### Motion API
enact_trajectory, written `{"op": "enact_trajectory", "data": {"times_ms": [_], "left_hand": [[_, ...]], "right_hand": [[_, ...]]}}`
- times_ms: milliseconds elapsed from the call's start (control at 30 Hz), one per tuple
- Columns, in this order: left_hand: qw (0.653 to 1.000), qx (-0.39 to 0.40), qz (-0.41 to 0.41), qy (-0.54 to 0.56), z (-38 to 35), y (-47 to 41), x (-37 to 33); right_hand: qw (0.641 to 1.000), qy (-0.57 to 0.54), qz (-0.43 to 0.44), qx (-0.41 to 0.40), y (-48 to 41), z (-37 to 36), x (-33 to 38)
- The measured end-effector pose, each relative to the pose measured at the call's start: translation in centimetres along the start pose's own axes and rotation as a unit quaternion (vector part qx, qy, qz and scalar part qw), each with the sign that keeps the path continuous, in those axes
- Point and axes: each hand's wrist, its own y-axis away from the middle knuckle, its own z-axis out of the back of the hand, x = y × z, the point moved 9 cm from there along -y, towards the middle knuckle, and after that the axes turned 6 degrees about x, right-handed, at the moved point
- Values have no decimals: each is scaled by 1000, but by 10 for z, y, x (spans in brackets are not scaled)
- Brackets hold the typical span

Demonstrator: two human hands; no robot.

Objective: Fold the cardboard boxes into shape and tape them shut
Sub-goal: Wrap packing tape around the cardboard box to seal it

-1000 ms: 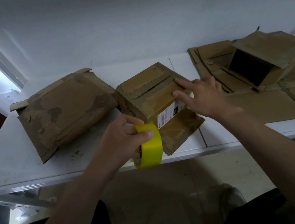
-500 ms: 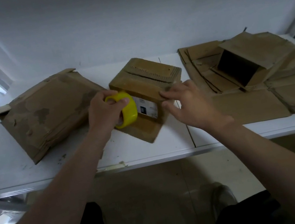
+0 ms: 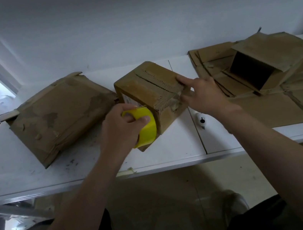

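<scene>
A small folded cardboard box (image 3: 147, 87) stands on the white table (image 3: 172, 147), its top flaps closed with a seam running diagonally. My left hand (image 3: 122, 128) grips a yellow tape roll (image 3: 146, 128), fingers through its core, pressed against the box's near left corner. My right hand (image 3: 202, 95) holds the box's right top edge, forefinger stretched along the flap and thumb on the side.
A worn stack of flattened cardboard (image 3: 60, 116) lies left of the box. Several flattened boxes (image 3: 279, 108) cover the right side, with one open box (image 3: 257, 67) on top. A small white object (image 3: 201, 121) lies under my right wrist. Wall behind.
The box has turned so its seamed top faces up and its label side faces left. My left hand moved the tape roll down to the near corner; my right hand shifted onto the top right edge.
</scene>
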Motion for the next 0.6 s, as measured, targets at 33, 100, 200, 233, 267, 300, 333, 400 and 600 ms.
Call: {"op": "enact_trajectory", "data": {"times_ms": [33, 100, 200, 233, 267, 300, 333, 400, 600], "left_hand": [[1000, 5, -1, -7, -4, -1, -1], [1000, 6, -4, -17, -7, -5, -3], [999, -14, -20, -33, -1, -13, -9], [999, -24, -22, -31, 3, -16, -11], [999, -35, -23, -28, 9, -19, -12], [998, -46, -23, -25, 15, -21, -13], [998, -58, -23, -23, 22, -23, -14], [997, -76, -23, -21, 35, -23, -15], [994, -97, -43, -9, 57, -7, -34]], "right_hand": [[1000, 12, 6, -14, 1, 3, 3], [998, 34, 17, -50, 8, 10, 7], [995, 35, 18, -94, 21, 20, 10], [993, 45, 20, -104, 26, 22, 13], [992, 51, 25, -111, 31, 22, 17], [991, 54, 35, -114, 35, 21, 21], [991, 51, 46, -113, 37, 19, 25], [991, 34, 70, -105, 41, 14, 32], [978, 26, 137, -154, 53, 33, 72]]}}
